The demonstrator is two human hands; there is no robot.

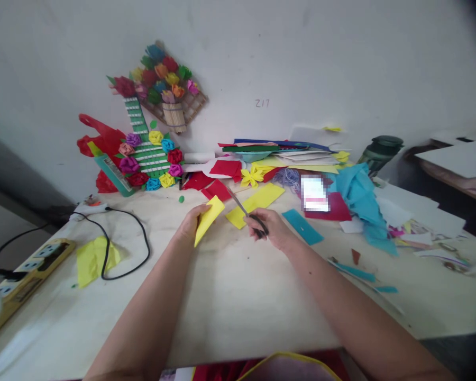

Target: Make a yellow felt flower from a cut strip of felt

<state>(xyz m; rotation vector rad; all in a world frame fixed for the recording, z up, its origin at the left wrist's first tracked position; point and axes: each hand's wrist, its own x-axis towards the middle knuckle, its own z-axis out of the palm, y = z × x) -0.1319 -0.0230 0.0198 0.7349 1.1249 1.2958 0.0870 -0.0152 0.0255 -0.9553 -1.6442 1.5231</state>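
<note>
My left hand (191,221) is closed on a folded piece of yellow crepe paper (209,217), held slightly above the table and tilted. To its right, my right hand (267,227) grips a pair of scissors (258,223) by the black handles. The metal blades point up and to the left, apart from the paper in my left hand. Behind the scissors a flat yellow strip (267,196) lies on the table, with a red piece (216,191) beside it. A blue rectangle (302,226) lies just right of my right hand.
A decorated green guitar shape (153,153) with paper roses leans at the back left, near a glue bottle (113,172). A power strip (35,272) and black cable (146,233) lie left. Stacked coloured sheets (277,150), a lit phone (315,193) and a dark bottle (381,151) stand behind right.
</note>
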